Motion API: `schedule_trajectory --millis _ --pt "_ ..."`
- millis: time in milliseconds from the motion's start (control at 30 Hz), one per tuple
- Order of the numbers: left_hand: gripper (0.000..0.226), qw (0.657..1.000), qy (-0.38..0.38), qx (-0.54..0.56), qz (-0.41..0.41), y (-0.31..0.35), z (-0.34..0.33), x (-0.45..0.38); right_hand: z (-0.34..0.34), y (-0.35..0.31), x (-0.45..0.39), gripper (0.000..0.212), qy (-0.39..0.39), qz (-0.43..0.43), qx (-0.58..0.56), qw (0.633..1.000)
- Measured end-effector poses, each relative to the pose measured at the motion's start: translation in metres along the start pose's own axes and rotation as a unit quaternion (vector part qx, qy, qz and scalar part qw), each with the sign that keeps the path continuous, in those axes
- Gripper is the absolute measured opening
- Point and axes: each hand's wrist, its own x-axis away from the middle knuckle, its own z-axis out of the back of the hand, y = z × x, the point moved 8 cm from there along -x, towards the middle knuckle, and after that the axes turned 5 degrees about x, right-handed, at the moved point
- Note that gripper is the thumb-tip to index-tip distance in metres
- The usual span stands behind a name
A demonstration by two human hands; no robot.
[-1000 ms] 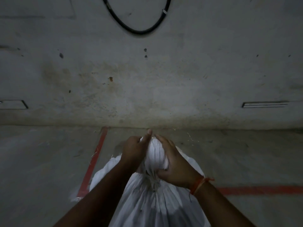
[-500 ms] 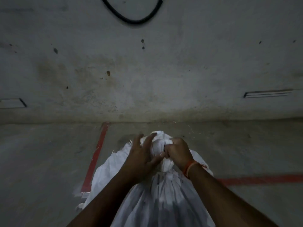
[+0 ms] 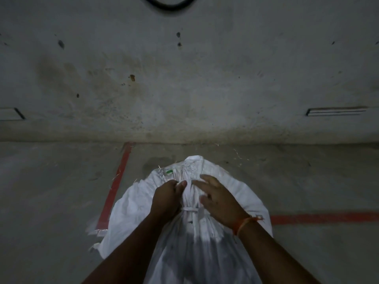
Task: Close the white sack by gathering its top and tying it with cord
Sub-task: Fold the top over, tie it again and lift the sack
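The white sack (image 3: 235, 193) lies on the concrete floor in front of me, its gathered top pointing away toward the wall. A white cord (image 3: 189, 210) is wrapped around the bunched neck (image 3: 189, 193). Beyond the cord the top fans out, with a small green mark (image 3: 169, 171) on it. My left hand (image 3: 167, 198) is closed on the left side of the neck, thumb pressed on the fabric. My right hand (image 3: 220, 199) lies on the right side with fingers spread, fingertips beside the neck; an orange thread band (image 3: 244, 223) circles its wrist.
A stained concrete wall (image 3: 184, 89) rises just behind the sack. Red painted lines (image 3: 114, 189) cross the floor left and right of the sack. A black cable (image 3: 170, 5) loops on the wall at the top. Bits of straw (image 3: 239, 155) lie near the wall base.
Both hands were clamped around the bunched top; now the right hand has let go and spread open. The top has fanned out beyond the cord, and the cord wrap shows.
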Motion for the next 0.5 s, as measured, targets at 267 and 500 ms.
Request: schedule_trajectory --millis 267,500 --pt "0.045 0.998 -0.031 0.012 0.059 -0.009 -0.015 0.005 -0.043 0.020 0.025 0.115 -0.093 -0.010 0.043 0.995" --pt "0.039 0.998 -0.044 -0.006 0.046 -0.009 -0.016 0.010 -0.047 0.024 0.034 0.145 -0.143 0.012 0.036 0.989"
